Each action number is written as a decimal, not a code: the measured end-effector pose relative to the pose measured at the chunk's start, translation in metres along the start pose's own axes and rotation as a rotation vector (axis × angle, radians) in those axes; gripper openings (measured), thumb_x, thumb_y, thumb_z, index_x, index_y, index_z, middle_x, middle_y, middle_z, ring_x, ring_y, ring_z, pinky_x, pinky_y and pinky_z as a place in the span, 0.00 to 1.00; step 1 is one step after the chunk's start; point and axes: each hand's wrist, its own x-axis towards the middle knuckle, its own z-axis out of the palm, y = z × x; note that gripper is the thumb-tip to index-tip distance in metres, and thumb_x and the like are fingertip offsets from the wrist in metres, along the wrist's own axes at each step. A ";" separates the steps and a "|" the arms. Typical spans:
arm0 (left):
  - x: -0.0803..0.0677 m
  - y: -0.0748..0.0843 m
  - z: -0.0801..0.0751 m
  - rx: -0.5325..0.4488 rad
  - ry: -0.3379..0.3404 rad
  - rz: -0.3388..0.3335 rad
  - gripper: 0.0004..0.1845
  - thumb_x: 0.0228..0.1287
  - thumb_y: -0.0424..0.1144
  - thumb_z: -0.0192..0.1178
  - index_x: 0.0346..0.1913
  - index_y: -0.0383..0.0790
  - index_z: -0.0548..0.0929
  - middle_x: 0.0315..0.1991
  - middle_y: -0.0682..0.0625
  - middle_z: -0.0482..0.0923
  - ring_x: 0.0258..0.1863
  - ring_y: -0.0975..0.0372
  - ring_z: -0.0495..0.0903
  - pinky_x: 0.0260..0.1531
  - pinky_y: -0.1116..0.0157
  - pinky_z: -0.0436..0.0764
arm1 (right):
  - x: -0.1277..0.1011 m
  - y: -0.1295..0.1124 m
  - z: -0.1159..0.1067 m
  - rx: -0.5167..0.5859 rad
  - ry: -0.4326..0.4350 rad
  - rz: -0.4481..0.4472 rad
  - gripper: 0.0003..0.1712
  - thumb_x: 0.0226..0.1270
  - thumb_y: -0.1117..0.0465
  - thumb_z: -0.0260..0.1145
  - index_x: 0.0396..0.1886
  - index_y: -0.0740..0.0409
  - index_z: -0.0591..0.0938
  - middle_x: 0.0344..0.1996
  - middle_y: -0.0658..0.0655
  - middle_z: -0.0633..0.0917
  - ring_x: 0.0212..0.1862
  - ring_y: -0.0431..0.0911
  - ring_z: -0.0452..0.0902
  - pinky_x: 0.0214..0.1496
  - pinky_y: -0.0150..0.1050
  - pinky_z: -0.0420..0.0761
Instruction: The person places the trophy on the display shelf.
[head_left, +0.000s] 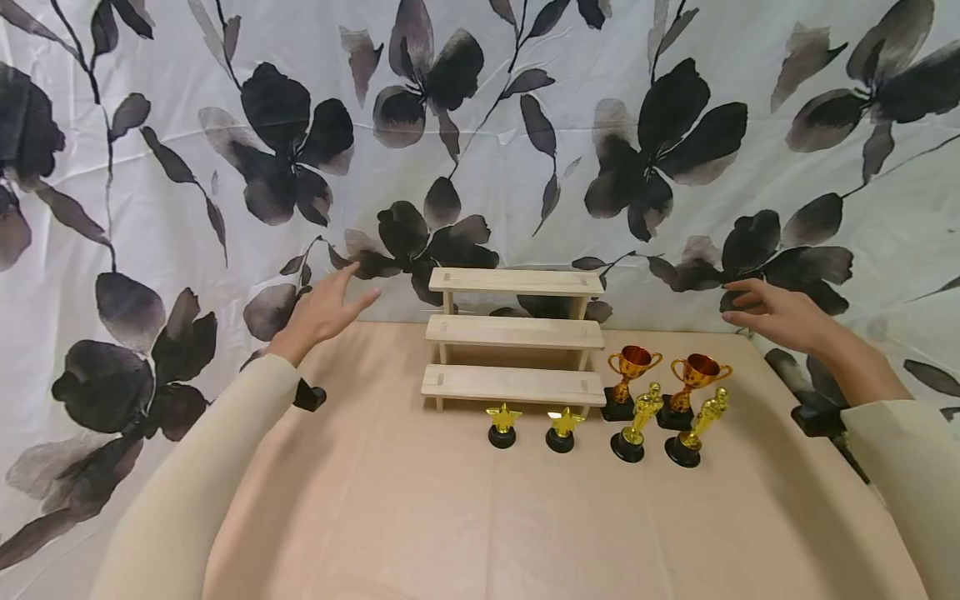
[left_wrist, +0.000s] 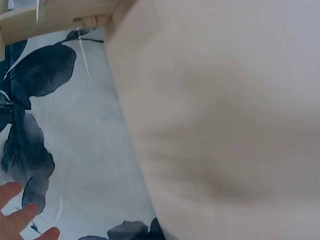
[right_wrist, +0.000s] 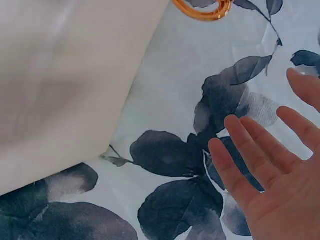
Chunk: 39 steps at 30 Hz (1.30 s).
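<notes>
A: What lies nearest the camera?

B: Two cream sleeves (head_left: 187,492) come in at the near corners, over a table (head_left: 450,517) under a beige cloth. Each wrist carries a small black device.

A: And beyond the sleeves?

B: Right of centre stands a cluster of small gold trophies on black bases. Nearest are two star trophies (head_left: 502,425) side by side, and just to their right two figure trophies (head_left: 633,429). Close behind the figures stand two cup trophies (head_left: 630,379), beside the right end of the riser's lowest step.

A: The riser?

B: A pale three-step wooden riser (head_left: 514,333) sits mid-table, its steps climbing toward the far side. Its shelves are bare.

A: Where are the hands?

B: The left hand (head_left: 322,308) hovers left of the riser, level with its upper steps, fingers straight and spread, grasping nothing. The right hand (head_left: 772,312) hovers at the far right, beyond the cup trophies and well apart from them, fingers loosely extended, palm empty. The right wrist view shows the same open palm before the cloth.

A: And farthest back?

B: A white backdrop (head_left: 525,125) printed with dark flowers and leaves hangs behind the table.
</notes>
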 end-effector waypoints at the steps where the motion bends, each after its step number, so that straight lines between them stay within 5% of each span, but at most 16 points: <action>1: -0.001 0.000 0.002 -0.015 0.001 -0.005 0.52 0.70 0.78 0.39 0.85 0.48 0.48 0.83 0.37 0.51 0.81 0.38 0.53 0.73 0.30 0.55 | -0.001 -0.001 0.001 0.002 0.002 -0.001 0.43 0.79 0.41 0.57 0.78 0.65 0.59 0.66 0.80 0.72 0.63 0.75 0.74 0.58 0.75 0.71; 7: -0.008 0.000 0.010 -0.161 0.034 -0.003 0.49 0.73 0.74 0.42 0.84 0.46 0.49 0.83 0.39 0.50 0.81 0.40 0.51 0.75 0.32 0.53 | -0.013 -0.003 0.011 0.040 0.006 -0.020 0.40 0.79 0.44 0.59 0.77 0.63 0.61 0.66 0.78 0.74 0.63 0.74 0.73 0.56 0.76 0.72; 15: -0.016 0.011 0.026 -0.412 0.043 0.004 0.44 0.78 0.66 0.45 0.84 0.46 0.48 0.80 0.31 0.55 0.72 0.34 0.69 0.67 0.35 0.72 | -0.028 -0.004 0.037 0.190 0.037 -0.068 0.37 0.79 0.50 0.62 0.77 0.63 0.63 0.64 0.76 0.78 0.61 0.72 0.77 0.52 0.70 0.79; 19: -0.019 0.018 0.040 -0.529 0.040 -0.012 0.43 0.78 0.64 0.47 0.84 0.44 0.50 0.78 0.32 0.59 0.68 0.35 0.74 0.62 0.40 0.79 | -0.032 0.002 0.050 0.311 0.073 -0.125 0.33 0.78 0.59 0.63 0.76 0.65 0.66 0.58 0.60 0.85 0.53 0.47 0.86 0.48 0.47 0.87; 23: -0.022 0.030 0.054 -0.666 0.039 -0.048 0.42 0.78 0.64 0.48 0.84 0.46 0.51 0.75 0.33 0.64 0.65 0.39 0.77 0.58 0.44 0.83 | -0.035 0.013 0.065 0.512 0.081 -0.186 0.29 0.78 0.66 0.61 0.75 0.58 0.68 0.53 0.34 0.82 0.48 0.25 0.81 0.44 0.27 0.84; 29: -0.029 0.044 0.078 -0.777 0.019 -0.097 0.39 0.79 0.60 0.49 0.83 0.48 0.53 0.72 0.35 0.69 0.61 0.42 0.80 0.55 0.48 0.85 | -0.042 0.026 0.089 0.718 0.069 -0.226 0.30 0.77 0.72 0.58 0.75 0.53 0.69 0.56 0.33 0.83 0.51 0.26 0.82 0.47 0.26 0.85; 39: -0.041 0.052 0.112 -0.952 -0.004 -0.185 0.33 0.79 0.53 0.53 0.81 0.48 0.61 0.67 0.35 0.73 0.51 0.40 0.85 0.43 0.52 0.89 | -0.048 0.030 0.117 0.767 0.091 -0.221 0.39 0.66 0.85 0.53 0.76 0.61 0.67 0.59 0.30 0.77 0.54 0.24 0.78 0.48 0.24 0.82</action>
